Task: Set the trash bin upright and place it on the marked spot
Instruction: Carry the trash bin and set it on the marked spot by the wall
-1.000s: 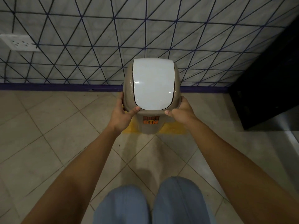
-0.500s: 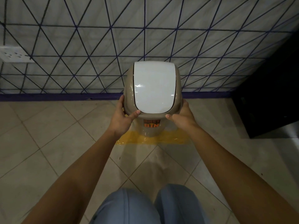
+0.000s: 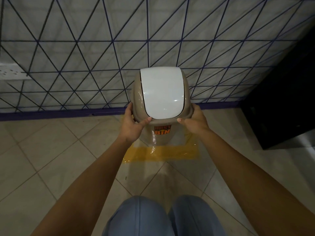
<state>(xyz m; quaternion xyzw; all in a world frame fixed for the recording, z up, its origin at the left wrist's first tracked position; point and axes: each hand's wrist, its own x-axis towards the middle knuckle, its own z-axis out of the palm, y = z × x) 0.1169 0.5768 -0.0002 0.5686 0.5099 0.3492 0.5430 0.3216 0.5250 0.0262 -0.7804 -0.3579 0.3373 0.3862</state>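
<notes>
A beige trash bin (image 3: 161, 135) with a white swing lid (image 3: 162, 92) and an orange "BIN" label stands upright by the wall. My left hand (image 3: 133, 124) grips the lid rim on its left side, thumb on the front edge. My right hand (image 3: 194, 120) grips the rim on the right side. The bin's base sits inside a square of yellow tape (image 3: 162, 153) on the floor; only the tape's front strip and bits of its sides show. Whether the base touches the floor I cannot tell.
A tiled wall with dark diagonal lines and a purple skirting (image 3: 59, 113) runs right behind the bin. A black cabinet (image 3: 279, 106) stands to the right. A white socket strip (image 3: 12, 72) is on the wall at the left. My knees are at the bottom.
The bin, held by both hands, has moved away from me toward the wall. More of the yellow tape's front strip now shows in front of its base.
</notes>
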